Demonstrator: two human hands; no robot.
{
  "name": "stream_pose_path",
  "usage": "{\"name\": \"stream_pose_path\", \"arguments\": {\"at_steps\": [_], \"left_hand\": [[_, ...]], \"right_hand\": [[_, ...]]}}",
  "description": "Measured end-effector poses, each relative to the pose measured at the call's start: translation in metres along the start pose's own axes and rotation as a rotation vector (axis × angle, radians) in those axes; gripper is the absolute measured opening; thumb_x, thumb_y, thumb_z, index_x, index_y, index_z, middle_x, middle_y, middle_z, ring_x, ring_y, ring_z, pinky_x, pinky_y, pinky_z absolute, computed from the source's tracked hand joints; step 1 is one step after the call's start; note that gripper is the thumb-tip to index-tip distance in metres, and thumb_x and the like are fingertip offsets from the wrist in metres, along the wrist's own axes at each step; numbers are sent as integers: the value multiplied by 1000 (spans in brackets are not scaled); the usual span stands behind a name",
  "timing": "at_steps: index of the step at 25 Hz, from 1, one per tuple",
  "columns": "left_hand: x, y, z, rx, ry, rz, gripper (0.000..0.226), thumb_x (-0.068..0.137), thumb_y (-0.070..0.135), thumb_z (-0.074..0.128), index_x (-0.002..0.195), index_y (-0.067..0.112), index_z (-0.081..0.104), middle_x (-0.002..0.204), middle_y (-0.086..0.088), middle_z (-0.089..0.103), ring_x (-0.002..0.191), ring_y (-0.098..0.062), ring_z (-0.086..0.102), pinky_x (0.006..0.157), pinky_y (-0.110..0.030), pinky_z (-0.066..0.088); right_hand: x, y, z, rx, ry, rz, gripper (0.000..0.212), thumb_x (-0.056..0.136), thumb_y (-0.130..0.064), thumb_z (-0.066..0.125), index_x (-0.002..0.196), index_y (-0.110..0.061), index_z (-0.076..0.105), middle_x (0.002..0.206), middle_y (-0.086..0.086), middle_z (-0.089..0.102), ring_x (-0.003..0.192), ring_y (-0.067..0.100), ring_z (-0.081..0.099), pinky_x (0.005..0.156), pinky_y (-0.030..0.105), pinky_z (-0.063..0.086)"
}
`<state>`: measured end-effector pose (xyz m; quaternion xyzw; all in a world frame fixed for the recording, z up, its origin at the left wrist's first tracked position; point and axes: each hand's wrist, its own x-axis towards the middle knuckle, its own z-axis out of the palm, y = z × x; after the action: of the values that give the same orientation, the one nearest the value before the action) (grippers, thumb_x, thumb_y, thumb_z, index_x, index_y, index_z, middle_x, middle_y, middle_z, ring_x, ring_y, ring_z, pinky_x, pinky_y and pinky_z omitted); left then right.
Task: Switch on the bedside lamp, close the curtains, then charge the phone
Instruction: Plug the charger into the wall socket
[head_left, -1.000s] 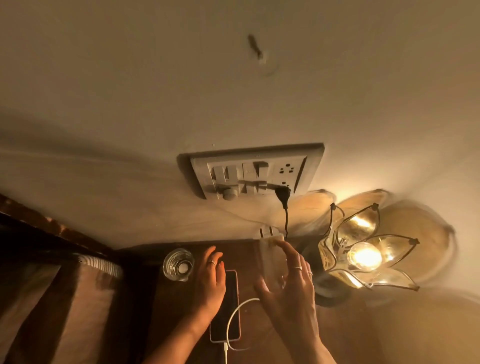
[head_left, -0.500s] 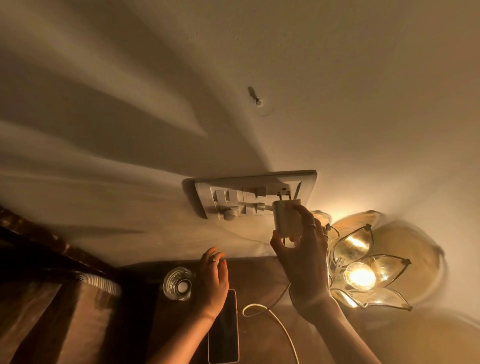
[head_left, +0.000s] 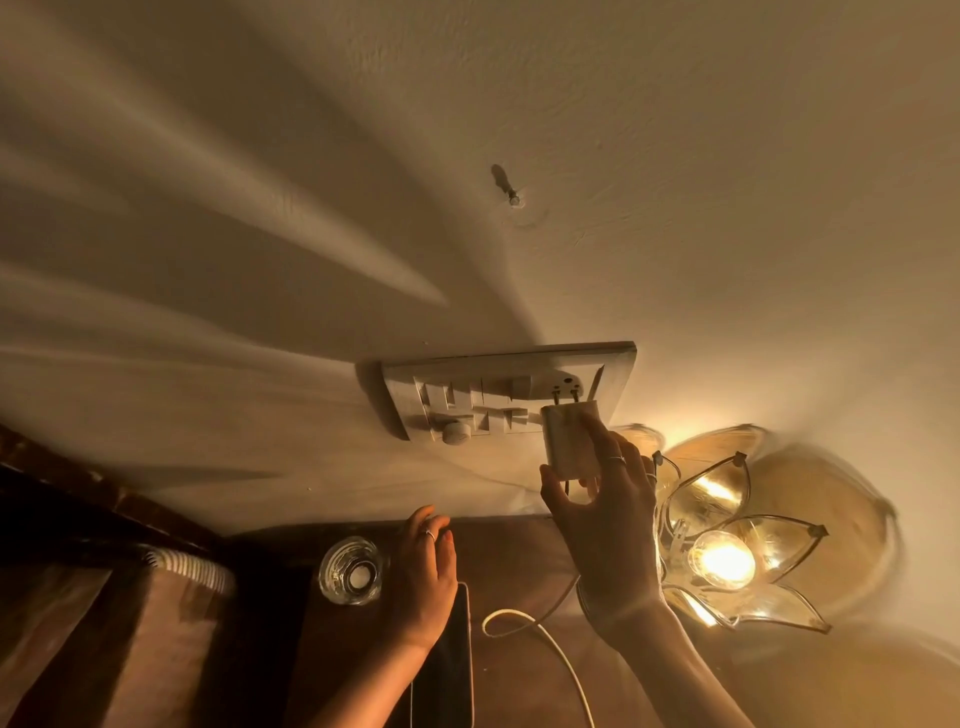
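Your right hand (head_left: 605, 512), fingers clamped on charger (head_left: 567, 439), has come up; pins at socket (head_left: 566, 385), not seated. Left hand (head_left: 423, 577) lies flat on phone (head_left: 451, 670), fingers together. Lamp (head_left: 722, 558) lit; push adapter home.

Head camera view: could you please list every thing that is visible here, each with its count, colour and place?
Switchboard: one, white, on the wall at centre.
Charger adapter: one, white, held with its pins at the board's socket.
Cable: one, white, looping over the table.
Phone: one, dark, flat on the table under the left hand.
Glass: one, clear, on the table left of the phone.
Lamp: one, glass petals, lit, at right.
Table: one, brown, below the wall.
Screw: one, in the wall above the board.
Left hand: resting on the phone.
Right hand: gripping the charger adapter.
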<state>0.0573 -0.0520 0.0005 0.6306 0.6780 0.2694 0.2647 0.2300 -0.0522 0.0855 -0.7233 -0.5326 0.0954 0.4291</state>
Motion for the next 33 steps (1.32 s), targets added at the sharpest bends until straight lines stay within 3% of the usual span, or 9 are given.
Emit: {"name": "stream_pose_path", "arguments": {"at_steps": [3, 9, 18, 26, 33], "left_hand": [[1, -4, 3, 10, 10, 10, 22, 89, 3, 53, 107, -3, 66, 121, -18, 62, 115, -30, 58, 98, -31, 43], [5, -13, 6, 9, 23, 28, 18, 86, -1, 57, 100, -3, 67, 110, -17, 65, 103, -29, 63, 88, -26, 43], [14, -16, 9, 33, -44, 6, 25, 91, 7, 51, 110, -1, 65, 124, -15, 60, 116, -26, 56, 98, -31, 44], [20, -21, 14, 47, -59, 12, 23, 89, 7, 54, 108, 0, 66, 121, -14, 63, 113, -27, 59, 98, -36, 47], [34, -22, 17, 68, -101, 4, 28, 93, 12, 49, 115, 3, 63, 130, -11, 58, 123, -24, 52, 105, -31, 40]], "right_hand": [[1, -1, -2, -11, -14, 2, 79, 70, -24, 79, 139, -28, 40, 125, 7, 57, 109, 22, 50, 82, 26, 42], [9, -10, -8, -101, -33, -2, 72, 69, -23, 80, 134, -16, 50, 118, 15, 63, 103, 35, 57, 79, 29, 42], [10, -19, -7, -178, 2, 2, 77, 59, -14, 86, 130, -10, 55, 110, 20, 65, 95, 38, 58, 76, 31, 37], [20, -33, -14, -212, -91, 44, 69, 72, -29, 77, 134, -14, 51, 110, 15, 63, 100, 31, 52, 79, 27, 33], [27, -34, -16, -272, -109, 10, 69, 67, -28, 81, 128, -8, 56, 99, 14, 67, 91, 32, 58, 76, 30, 38]]}}
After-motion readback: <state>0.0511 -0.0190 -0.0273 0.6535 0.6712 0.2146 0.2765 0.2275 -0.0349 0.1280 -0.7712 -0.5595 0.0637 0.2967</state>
